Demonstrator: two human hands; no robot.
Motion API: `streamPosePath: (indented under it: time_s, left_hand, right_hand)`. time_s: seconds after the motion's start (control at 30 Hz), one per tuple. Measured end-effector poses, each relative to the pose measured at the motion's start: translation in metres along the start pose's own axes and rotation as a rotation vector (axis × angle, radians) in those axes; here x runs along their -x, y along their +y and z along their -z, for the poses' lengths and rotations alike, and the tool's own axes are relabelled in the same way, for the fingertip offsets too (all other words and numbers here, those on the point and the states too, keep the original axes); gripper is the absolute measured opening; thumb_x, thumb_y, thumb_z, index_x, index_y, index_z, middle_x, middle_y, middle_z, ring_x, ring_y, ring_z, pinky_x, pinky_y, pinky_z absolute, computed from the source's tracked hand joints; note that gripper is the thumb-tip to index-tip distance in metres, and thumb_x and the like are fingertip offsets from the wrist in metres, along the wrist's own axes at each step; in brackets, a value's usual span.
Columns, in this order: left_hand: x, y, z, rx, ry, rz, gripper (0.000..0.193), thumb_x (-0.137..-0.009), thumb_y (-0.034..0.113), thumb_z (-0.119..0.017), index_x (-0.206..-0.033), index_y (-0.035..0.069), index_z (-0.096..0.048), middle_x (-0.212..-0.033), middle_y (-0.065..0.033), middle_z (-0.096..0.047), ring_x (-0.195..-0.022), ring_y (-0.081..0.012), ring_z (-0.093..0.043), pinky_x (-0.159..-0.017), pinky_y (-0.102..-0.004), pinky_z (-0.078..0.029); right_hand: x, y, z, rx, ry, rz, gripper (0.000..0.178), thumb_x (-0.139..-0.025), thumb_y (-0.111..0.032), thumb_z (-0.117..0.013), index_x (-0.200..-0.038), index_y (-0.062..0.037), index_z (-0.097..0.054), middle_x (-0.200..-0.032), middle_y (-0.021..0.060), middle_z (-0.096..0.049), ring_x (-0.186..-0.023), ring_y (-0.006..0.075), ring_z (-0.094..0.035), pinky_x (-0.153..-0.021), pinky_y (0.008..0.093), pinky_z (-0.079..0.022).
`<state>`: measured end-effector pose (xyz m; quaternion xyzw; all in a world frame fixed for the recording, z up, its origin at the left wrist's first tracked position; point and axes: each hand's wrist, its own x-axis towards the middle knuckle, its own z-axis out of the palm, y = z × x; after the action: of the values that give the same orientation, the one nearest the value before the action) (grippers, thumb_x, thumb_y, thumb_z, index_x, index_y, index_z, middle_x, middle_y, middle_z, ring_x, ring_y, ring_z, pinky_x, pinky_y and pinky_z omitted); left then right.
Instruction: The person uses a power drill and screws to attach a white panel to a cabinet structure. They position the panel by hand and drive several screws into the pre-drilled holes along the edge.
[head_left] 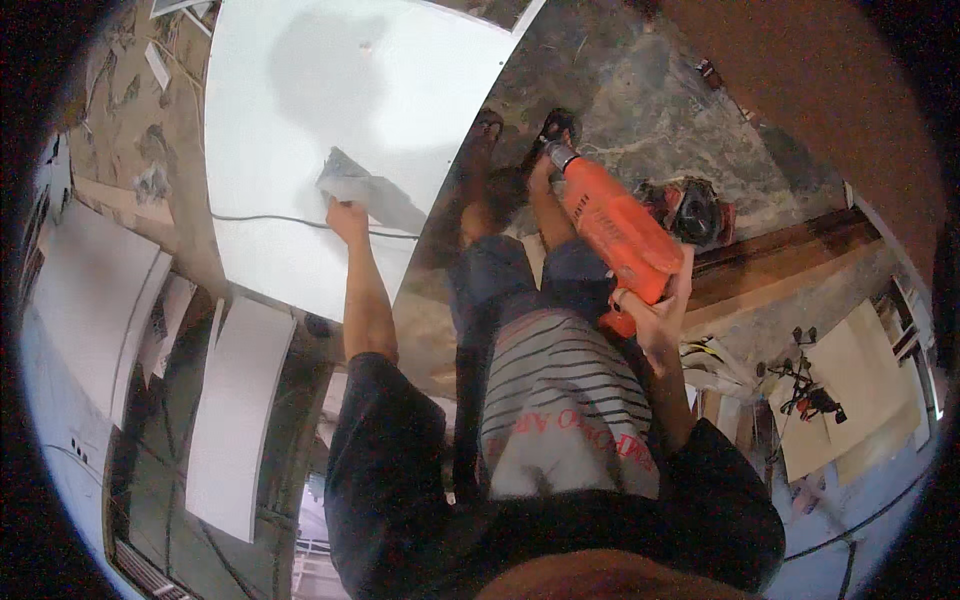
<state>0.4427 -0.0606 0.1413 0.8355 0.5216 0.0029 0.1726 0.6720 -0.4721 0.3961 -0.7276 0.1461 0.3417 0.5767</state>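
My right hand (655, 310) is wrapped round the rear grip of an orange power drill (620, 225). The drill's metal chuck (560, 155) points away and to the left, over my foot. My left hand (347, 217) is closed at the near edge of a flat grey piece (350, 187), above a large white board (270, 265). A dark shadow beside that piece blurs its outline, so its kind cannot be made out. Across the board runs a thin dark cable (270, 218), passing close by my left hand.
Several white panels (240, 420) stand at the left. A dark rounded object (697, 212) lies on the stained concrete floor (640, 90) to the right, near a long wooden beam (780, 255). Farther right is a tan sheet (860, 380) with a dark tangled object (805, 390) by it.
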Motion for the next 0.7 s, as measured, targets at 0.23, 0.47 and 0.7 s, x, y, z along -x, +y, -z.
streamPosePath:
  time_s: [0.23, 0.47, 0.7]
  left_hand:
    - [0.030, 0.040, 0.042, 0.761, 0.247, 0.264, 0.017, -0.087, 0.010, -0.061, -0.095, -0.004, -0.058, -0.094, -0.0186, -0.065, -0.082, -0.0264, -0.065, -0.072, -0.0379, -0.054]
    - [0.068, 0.211, 0.090, 1.793, -0.205, 0.528, 0.030, -0.092, 0.010, -0.057, -0.119, 0.000, -0.047, -0.100, -0.0092, -0.058, -0.091, -0.0173, -0.058, -0.084, -0.0307, -0.050]
    - [0.077, 0.272, 0.095, 1.878, -0.332, 0.575, 0.030, -0.093, 0.014, -0.056, -0.120, 0.001, -0.050, -0.097, -0.0053, -0.059, -0.091, -0.0152, -0.058, -0.078, -0.0277, -0.051]
  right_hand:
    - [0.005, -0.010, -0.007, -0.139, -0.060, -0.075, 0.072, -0.059, 0.003, -0.069, -0.123, -0.0029, -0.037, -0.114, 0.0096, -0.050, -0.100, 0.0216, -0.056, -0.087, 0.0350, -0.048]
    - [0.023, 0.003, 0.001, -0.073, -0.142, -0.063, 0.081, -0.056, -0.001, -0.073, -0.126, -0.0023, -0.032, -0.116, 0.0114, -0.048, -0.107, 0.0221, -0.052, -0.093, 0.0375, -0.043]
    - [0.026, -0.017, -0.004, -0.014, -0.256, -0.124, 0.077, -0.056, -0.006, -0.077, -0.119, -0.0007, -0.033, -0.113, 0.0124, -0.048, -0.106, 0.0221, -0.051, -0.094, 0.0373, -0.040]
